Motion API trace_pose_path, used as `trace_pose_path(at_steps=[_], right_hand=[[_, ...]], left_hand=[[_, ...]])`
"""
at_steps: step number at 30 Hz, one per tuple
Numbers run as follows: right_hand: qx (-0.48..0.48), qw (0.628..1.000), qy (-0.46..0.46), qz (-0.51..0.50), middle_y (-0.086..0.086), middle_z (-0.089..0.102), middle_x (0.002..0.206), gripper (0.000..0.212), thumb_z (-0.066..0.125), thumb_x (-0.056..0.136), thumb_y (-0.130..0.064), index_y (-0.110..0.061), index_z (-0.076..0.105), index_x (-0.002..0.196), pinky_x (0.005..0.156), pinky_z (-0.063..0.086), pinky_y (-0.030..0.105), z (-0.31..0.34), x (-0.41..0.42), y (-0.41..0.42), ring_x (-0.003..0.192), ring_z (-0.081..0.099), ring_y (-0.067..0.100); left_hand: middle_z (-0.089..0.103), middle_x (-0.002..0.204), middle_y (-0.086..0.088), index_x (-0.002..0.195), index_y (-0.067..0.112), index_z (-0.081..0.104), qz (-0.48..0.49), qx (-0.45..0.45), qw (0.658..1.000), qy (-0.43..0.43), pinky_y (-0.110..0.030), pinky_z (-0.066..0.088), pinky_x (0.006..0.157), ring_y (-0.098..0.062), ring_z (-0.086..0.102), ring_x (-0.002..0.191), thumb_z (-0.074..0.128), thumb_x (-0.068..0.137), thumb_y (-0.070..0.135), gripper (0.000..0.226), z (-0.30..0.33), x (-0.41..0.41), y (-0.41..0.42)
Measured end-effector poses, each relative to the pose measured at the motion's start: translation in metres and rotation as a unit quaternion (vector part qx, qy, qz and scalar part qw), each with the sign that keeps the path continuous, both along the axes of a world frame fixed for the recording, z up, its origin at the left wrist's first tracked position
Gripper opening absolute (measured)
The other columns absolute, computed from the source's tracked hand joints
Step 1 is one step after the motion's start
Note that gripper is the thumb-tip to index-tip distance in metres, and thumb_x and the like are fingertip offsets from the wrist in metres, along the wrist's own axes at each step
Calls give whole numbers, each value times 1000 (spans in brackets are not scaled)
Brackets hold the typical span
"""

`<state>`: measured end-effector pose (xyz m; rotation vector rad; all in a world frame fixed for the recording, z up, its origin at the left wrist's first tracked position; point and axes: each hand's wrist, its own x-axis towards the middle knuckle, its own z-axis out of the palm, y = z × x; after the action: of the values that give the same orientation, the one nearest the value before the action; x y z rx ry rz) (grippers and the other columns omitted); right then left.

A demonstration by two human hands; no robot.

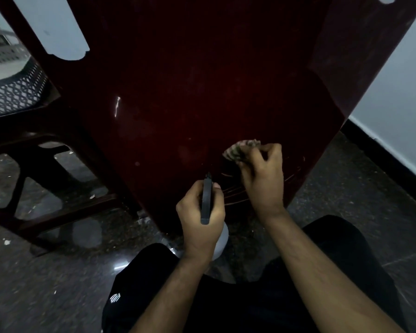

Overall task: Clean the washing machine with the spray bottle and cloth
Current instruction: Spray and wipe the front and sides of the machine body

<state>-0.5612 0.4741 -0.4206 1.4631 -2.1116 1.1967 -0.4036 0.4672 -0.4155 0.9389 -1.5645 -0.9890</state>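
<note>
A dark red glossy panel [190, 92] fills the middle of the view; it looks like the back of a plastic chair rather than a washing machine. My right hand [262, 181] presses a crumpled patterned cloth [240, 150] against its lower part, where faint curved wipe marks show. My left hand [202, 217] grips a spray bottle: the black head [206, 200] points up at the panel, and the white body [220, 241] shows below my fist.
A white perforated basket [12, 90] stands at the left behind the dark red frame and legs [58, 212]. The floor is dark speckled stone [46, 284]. A pale wall with a dark skirting [394, 111] runs along the right. My knees in black trousers are at the bottom.
</note>
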Motion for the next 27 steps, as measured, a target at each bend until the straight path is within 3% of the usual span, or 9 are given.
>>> trace_pose_path(at_steps=[3,6,8,11,14,17,22,24,27], right_hand=[[-18,999,24,28,14,48,124,39,66,96,-23,-16,59,135,68,52,28,16,15,-12,110,52,25],[61,984,136,103,9,46,120,45,70,96,-30,-27,57,138,61,49,31,3,21,-14,105,49,27],[98,977,151,115,9,48,117,46,74,93,-31,-32,59,137,59,53,37,-10,9,-7,102,49,29],[55,989,114,73,12,53,116,41,74,93,-25,-32,67,132,54,54,37,-7,-3,-1,100,50,28],[-40,993,100,38,16,57,116,38,70,98,-24,-28,66,135,59,52,32,26,10,-18,99,52,28],[-84,982,159,50,13,56,119,39,71,98,-25,-30,66,136,61,50,31,47,26,-42,93,52,28],[27,942,274,192,11,58,133,32,74,93,-29,-28,71,125,75,47,43,8,15,-40,97,45,29],[81,942,277,171,11,57,136,36,78,90,-29,-31,71,124,79,42,43,-8,4,-28,99,45,29],[37,966,233,102,14,56,136,42,76,90,-16,-32,71,129,78,46,42,-9,-17,-12,98,48,32]], left_hand=[[45,54,3,67,15,51,-2,10,1000,9,-28,34,48,-17,40,45,64,101,11,37,-1,-7,0],[46,54,8,69,18,53,-12,13,1000,14,-23,36,49,-11,42,45,64,99,14,33,0,-11,2],[47,53,5,70,15,56,-18,13,1000,12,-23,36,49,-12,42,44,64,99,13,31,2,-9,4],[48,53,-6,70,8,58,-1,5,1000,13,-30,36,46,-26,42,44,64,99,17,31,2,-4,2],[51,55,-11,71,6,58,29,-8,999,19,-39,39,45,-31,47,46,63,99,19,32,5,-2,-3],[51,55,-12,71,6,57,43,-18,998,30,-40,40,45,-33,48,45,63,101,17,32,12,0,-7],[49,56,-2,75,8,61,46,-20,998,23,-28,37,48,-14,42,45,64,102,11,27,8,5,-10],[49,55,-6,75,6,61,45,-13,999,19,-29,36,47,-19,42,44,64,102,10,28,5,8,-8],[48,54,-13,71,3,58,37,-7,999,18,-33,35,45,-29,42,45,64,102,8,32,1,12,-3]])
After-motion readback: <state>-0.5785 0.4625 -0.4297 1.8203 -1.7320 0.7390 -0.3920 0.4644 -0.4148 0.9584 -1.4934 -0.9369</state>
